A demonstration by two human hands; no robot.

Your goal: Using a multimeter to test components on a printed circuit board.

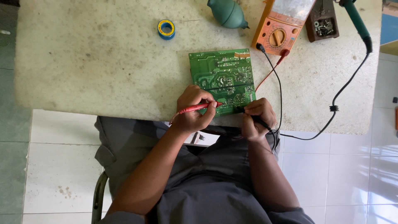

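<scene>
- Pale tiled floor surrounds a worn, speckled counter (103, 62) seen from above.
- Green circuit board (222, 80) lies flat near the counter's front edge, just ahead of both hands, its long axis running away from the person.
- Left hand (194, 108) pinches a red probe (195, 108) like a pen, tip on the board's near edge.
- Right hand (256, 118) pinches a black probe (259, 121); it sits at the board's near right corner, about as close as the left.
- Red and black leads run to an orange multimeter (282, 25), cut off at the top.
- Both probe tips are too small to place exactly, and the right one is hidden by fingers.
- Solder spool (166, 29), green rubber blower (227, 13) and soldering iron (357, 18) lie well back.
</scene>
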